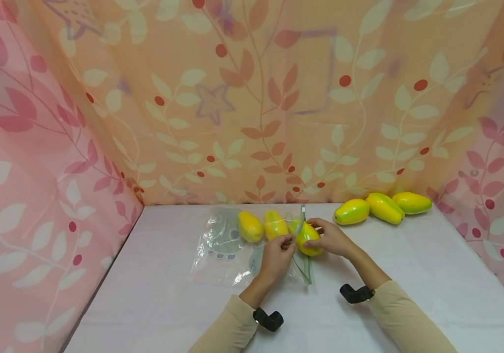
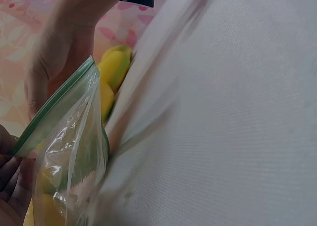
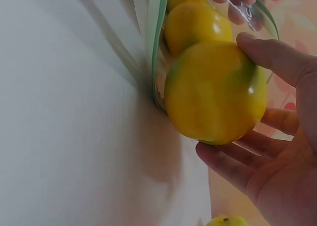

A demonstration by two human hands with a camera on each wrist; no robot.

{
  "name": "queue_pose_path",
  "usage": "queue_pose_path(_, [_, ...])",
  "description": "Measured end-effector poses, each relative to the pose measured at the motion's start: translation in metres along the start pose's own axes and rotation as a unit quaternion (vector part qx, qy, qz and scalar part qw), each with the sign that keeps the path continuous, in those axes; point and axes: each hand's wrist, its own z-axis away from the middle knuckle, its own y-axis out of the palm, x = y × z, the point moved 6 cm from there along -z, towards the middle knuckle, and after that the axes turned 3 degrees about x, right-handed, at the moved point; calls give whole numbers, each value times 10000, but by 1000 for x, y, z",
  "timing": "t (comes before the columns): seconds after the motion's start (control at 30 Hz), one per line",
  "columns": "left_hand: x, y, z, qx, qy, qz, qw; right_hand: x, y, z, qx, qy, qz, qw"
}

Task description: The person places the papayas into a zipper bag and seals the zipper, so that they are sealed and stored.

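Note:
A clear zip bag (image 1: pixel 234 274) with a green zip edge lies flat on the table, its mouth toward the right. Two yellow-green papayas (image 1: pixel 250 227) are inside it. My left hand (image 1: pixel 277 257) pinches the upper layer of the bag at the mouth and lifts that edge, as the left wrist view shows with the green zip strip (image 2: pixel 54 104). At the opening, my right hand (image 1: pixel 333 239) grips another papaya (image 3: pixel 215 92), thumb on one side and fingers on the other. One end of this papaya is between the zip edges, close to the papayas inside.
Three more papayas (image 1: pixel 385 208) lie in a cluster at the table's back right. A white cloth covers the table (image 1: pixel 154 304). Patterned curtains (image 1: pixel 260 98) enclose the back and both sides. Each wrist bears a black camera band (image 1: pixel 268 319).

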Motion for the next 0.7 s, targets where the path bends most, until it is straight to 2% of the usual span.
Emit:
queue_pose_path(0.27, [1, 0, 1, 17, -48, 66, 10000, -1, 7, -3, -72, 17, -94, 9999])
queue_pose_path(0.4, [3, 1, 2, 56, -149, 62, 9999, -4, 9, -1, 48, 62, -144, 9999])
queue_pose_path(0.7, [2, -1, 2, 12, -98, 64, 9999, -7, 7, 2, 354, -94, -466, 9982])
